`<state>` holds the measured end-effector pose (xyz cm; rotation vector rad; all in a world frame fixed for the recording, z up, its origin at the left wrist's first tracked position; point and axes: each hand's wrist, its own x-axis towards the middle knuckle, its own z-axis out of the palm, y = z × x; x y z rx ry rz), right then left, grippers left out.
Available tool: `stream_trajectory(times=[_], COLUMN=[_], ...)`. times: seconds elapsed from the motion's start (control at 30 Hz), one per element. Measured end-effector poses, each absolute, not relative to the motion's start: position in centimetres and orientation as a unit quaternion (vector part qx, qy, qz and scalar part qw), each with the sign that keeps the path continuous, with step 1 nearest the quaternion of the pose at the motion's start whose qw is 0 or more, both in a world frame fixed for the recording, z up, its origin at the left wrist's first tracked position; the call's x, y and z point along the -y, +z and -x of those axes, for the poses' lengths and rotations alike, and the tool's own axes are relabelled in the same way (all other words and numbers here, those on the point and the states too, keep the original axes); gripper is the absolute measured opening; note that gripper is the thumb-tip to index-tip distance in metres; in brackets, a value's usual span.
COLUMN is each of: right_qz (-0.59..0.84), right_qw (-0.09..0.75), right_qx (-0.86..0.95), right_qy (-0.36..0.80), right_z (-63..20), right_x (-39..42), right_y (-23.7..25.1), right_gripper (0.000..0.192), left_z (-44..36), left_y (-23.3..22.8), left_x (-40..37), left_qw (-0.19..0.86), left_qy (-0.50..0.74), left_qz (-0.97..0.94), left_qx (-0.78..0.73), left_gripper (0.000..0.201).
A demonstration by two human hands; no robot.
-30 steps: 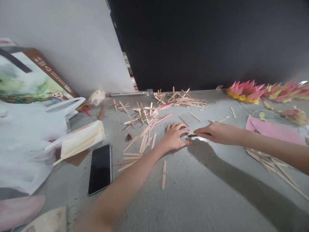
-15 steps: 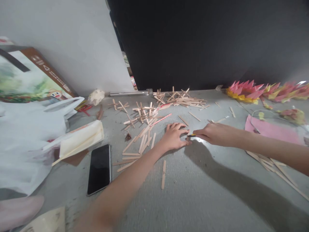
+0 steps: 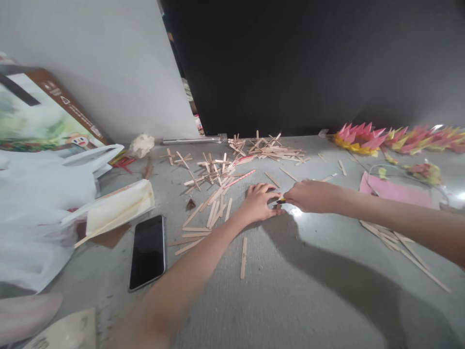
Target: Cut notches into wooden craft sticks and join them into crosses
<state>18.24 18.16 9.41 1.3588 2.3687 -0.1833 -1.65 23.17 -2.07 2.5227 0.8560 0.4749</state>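
Note:
My right hand [image 3: 308, 196] is closed around a small yellow and black craft knife [image 3: 281, 200], its dark tip pointing left. Just left of it, my left hand [image 3: 257, 202] rests low on the grey floor with bent fingers. Its thumb and fingertips pin a short wooden craft stick, mostly hidden by the fingers, where the knife tip meets it. Loose craft sticks [image 3: 214, 213] lie left of my left hand. One single stick [image 3: 243, 258] lies nearer to me, below my left wrist.
Piled and crossed sticks [image 3: 274, 148] lie by the black panel [image 3: 308, 63]. A phone [image 3: 147, 252], a white plastic bag [image 3: 32, 218] and a printed box [image 3: 43, 111] are on the left. Pink paper [image 3: 395, 189], paper flowers [image 3: 359, 138] and more sticks [image 3: 385, 235] lie right.
The right hand has moved slightly left and up, closer to the left fingertips, with the knife in it. The view has shifted a little; the left hand stays at the same spot.

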Motion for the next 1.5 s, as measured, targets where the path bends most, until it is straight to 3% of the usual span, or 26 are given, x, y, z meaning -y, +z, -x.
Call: stream_trajectory(times=[0.2,0.53,0.9,1.07,1.5], right_qz=[-0.492,-0.519,-0.484,-0.508,-0.452], right_qw=[0.247,0.17,0.201,0.198,0.044], right_qx=[-0.834,-0.834,-0.85,-0.833,-0.866], right_qy=[-0.047,-0.08,-0.051,-0.092,-0.207], right_z=[-16.6,-18.9,-18.8,-18.2,-23.3], right_x=[-18.1,-17.6,-17.8,-18.5,-18.7], right_y=[10.4,8.5,9.0,9.1,6.0], right_gripper=[0.026,0.031,0.025,0.035,0.041], left_z=[1.7,1.6,1.7,1.7,1.8], left_y=[-2.3,-1.8,-2.4,-3.0,-2.2], left_x=[-23.4,-23.1,-23.2,-23.4,-23.3], left_qw=[0.212,0.22,0.215,0.222,0.238], left_qy=[0.165,0.174,0.185,0.191,0.191], left_qz=[-0.915,-0.908,-0.908,-0.906,-0.899], left_qx=[-0.3,-0.311,-0.308,-0.305,-0.314], left_gripper=[0.049,0.046,0.051,0.052,0.045])
